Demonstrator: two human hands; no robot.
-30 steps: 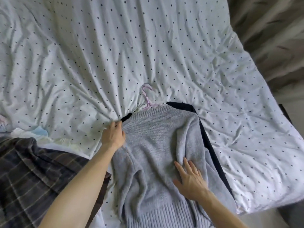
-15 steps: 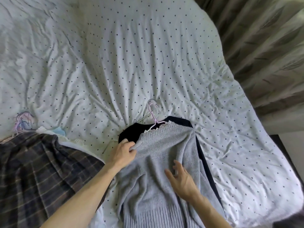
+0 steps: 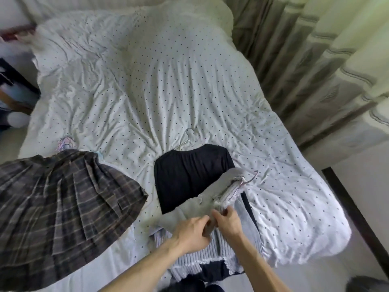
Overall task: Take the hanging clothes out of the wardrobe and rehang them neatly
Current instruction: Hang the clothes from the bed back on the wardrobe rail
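Brown plaid pleated skirt (image 3: 63,197) lies left on the dotted white bed (image 3: 189,81). Left hand (image 3: 193,230) and right hand (image 3: 228,224) both grip the grey knit sweater (image 3: 221,249).

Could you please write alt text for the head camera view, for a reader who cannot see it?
The left hand and right hand grip a bunched grey sweater on a pink hanger, over a black garment lying on a dotted bed. A plaid skirt lies to the left; curtains hang on the right.
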